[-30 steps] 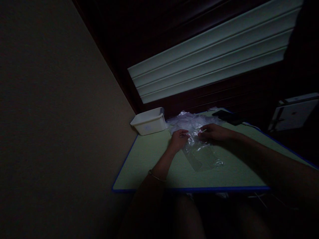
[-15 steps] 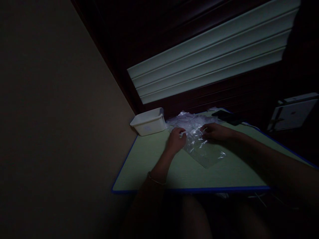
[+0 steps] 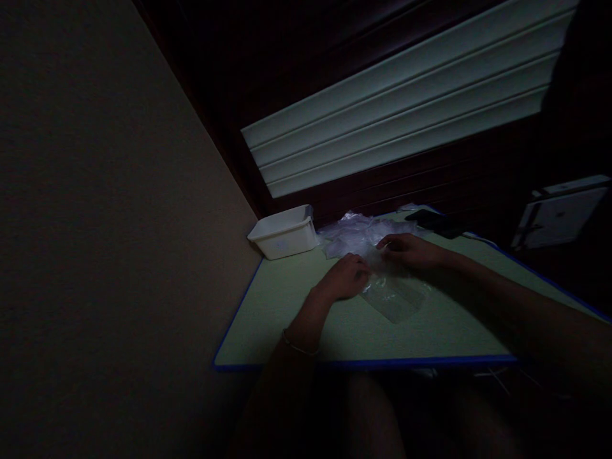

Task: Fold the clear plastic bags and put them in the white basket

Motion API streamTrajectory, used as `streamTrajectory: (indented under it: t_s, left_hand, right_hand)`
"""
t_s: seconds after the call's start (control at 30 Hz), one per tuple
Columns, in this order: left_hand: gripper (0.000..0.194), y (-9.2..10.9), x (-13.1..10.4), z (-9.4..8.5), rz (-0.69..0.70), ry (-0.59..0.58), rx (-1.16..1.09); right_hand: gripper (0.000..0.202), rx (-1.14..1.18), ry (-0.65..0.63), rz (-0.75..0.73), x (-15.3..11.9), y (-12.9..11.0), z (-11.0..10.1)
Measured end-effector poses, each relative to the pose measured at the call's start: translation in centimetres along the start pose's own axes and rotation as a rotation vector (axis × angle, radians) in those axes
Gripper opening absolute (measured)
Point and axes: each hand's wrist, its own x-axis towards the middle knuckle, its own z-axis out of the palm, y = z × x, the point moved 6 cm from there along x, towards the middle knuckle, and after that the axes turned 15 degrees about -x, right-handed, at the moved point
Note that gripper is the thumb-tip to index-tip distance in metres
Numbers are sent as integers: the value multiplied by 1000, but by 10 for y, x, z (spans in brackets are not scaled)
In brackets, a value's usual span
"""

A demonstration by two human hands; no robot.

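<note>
A clear plastic bag [image 3: 394, 299] lies on the pale green tabletop [image 3: 282, 319], its lower end towards me. My left hand [image 3: 348, 276] is closed at the bag's left edge, fingers curled in. Across from it, my right hand [image 3: 406, 250] pinches the upper part of the same bag between thumb and fingers. Behind both hands spreads a heap of crumpled clear plastic bags [image 3: 354, 231]. The room is dim, so the exact fingertip contact is hard to make out.
An open white plastic bin [image 3: 287, 239] stands at the back left against the wall. At the back right lies a dark flat object [image 3: 433, 223] with a white cable [image 3: 480, 240] by it. Blue edging [image 3: 382, 364] runs round the tabletop. A white box [image 3: 557, 217] is further right.
My left hand has moved right and slightly down, its fingers now curled in at the bag. The right hand has shifted a little left. The bag looks flatter and narrower.
</note>
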Motion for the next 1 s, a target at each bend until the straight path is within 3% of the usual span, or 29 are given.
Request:
streamTrajectory:
  t_s: [0.3,0.8,0.9,1.0]
  left_hand:
    - [19,3,4,10,-9,-3,-115]
    - [34,6,8,18,-19,41,-90]
    - [30,5,8,16,-15,78,-120]
    - [35,-1,9,6,-72,190,-217]
  right_hand:
    - [43,-23,23,-7,-5,-13,-2]
    - [41,26,-43,-62,-6,-16,4]
    - [44,92,-42,-40,-7,-15,6]
    - [43,221,-22,-24,-9,-16,10]
